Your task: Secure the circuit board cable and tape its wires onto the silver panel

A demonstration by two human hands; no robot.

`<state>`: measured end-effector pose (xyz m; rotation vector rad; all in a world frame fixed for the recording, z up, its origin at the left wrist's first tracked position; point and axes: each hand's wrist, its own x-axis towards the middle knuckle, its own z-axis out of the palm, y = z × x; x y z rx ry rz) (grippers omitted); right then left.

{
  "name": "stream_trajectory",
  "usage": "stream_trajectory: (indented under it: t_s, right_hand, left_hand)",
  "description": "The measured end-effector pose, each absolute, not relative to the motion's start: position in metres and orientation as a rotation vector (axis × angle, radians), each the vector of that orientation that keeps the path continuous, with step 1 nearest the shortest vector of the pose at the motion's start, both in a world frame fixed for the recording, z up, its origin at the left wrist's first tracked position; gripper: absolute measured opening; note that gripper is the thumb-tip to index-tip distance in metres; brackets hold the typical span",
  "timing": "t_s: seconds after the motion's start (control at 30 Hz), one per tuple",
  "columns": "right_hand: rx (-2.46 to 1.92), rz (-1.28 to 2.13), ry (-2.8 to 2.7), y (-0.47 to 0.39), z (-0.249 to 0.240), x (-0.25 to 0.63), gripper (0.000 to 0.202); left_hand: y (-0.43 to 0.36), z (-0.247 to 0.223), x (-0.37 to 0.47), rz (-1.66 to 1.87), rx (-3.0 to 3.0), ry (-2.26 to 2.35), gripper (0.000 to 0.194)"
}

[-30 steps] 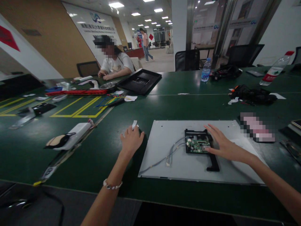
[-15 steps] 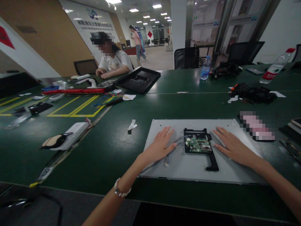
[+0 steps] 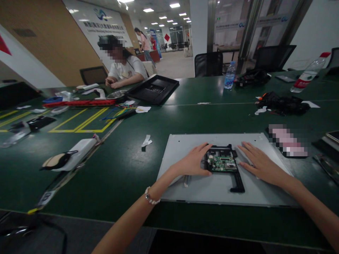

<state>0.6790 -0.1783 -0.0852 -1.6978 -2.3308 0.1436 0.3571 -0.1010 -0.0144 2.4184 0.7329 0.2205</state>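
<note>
A grey metal panel (image 3: 201, 192) lies flat on the green table in front of me. On it sits a black frame (image 3: 239, 181) holding a green circuit board (image 3: 221, 163). My left hand (image 3: 194, 162) is at the frame's left edge, thumb and fingers spread apart around that side; whether it touches the frame is hard to tell. Flat on the panel to the right of the frame rests my right hand (image 3: 258, 164), fingers spread. A grey cable end (image 3: 186, 181) shows below my left hand, the rest of the cable mostly hidden by it.
A pixelated pink phone-like object (image 3: 287, 141) lies right of the panel. Farther back are a black monitor shell (image 3: 153, 89), a blue-capped bottle (image 3: 229, 76), a red-labelled bottle (image 3: 307, 77) and black gear (image 3: 282, 104). A white device (image 3: 76, 153) lies left. A person (image 3: 124, 68) sits across the table.
My left hand has moved right, from the bare panel and cable to the frame's left edge. My right hand has stayed nearly in place. The view has shifted slightly.
</note>
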Motion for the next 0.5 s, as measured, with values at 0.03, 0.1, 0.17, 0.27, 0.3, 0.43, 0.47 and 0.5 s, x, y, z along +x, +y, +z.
stream_trajectory:
  t_s: [0.03,0.1,0.17,0.27,0.3,0.43,0.47,0.5]
  right_hand:
    - [-1.696,0.139,-2.327,-0.178,-0.085,0.679,0.069]
    - [-1.693,0.127,-2.324,-0.177,-0.086,0.679,0.069]
    - [-1.691,0.109,-2.328,-0.177,-0.087,0.679,0.069]
    - [-1.689,0.087,-2.338,-0.176,-0.089,0.678,0.068]
    - [-1.689,0.080,-2.337,-0.175,-0.089,0.678,0.069]
    - [-1.698,0.069,-2.335,-0.176,-0.088,0.677,0.069]
    - [-1.699,0.066,-2.337,-0.176,-0.088,0.677,0.069]
    - [-1.699,0.062,-2.340,-0.177,-0.088,0.677,0.069]
  left_hand:
    - [-0.100,-0.016,0.357,0.241,2.401,0.734,0.105]
    - [-0.100,-0.018,0.357,0.274,2.382,0.727,0.104]
    - [-0.099,-0.021,0.357,0.298,2.377,0.712,0.103]
    - [-0.100,-0.024,0.357,0.311,2.380,0.714,0.103]
    - [-0.101,-0.024,0.357,0.305,2.381,0.724,0.104]
    - [-0.101,-0.014,0.349,0.202,2.411,0.769,0.111]
    - [-0.098,-0.010,0.343,0.181,2.435,0.795,0.109]
    - [-0.094,-0.005,0.335,0.171,2.471,0.841,0.104]
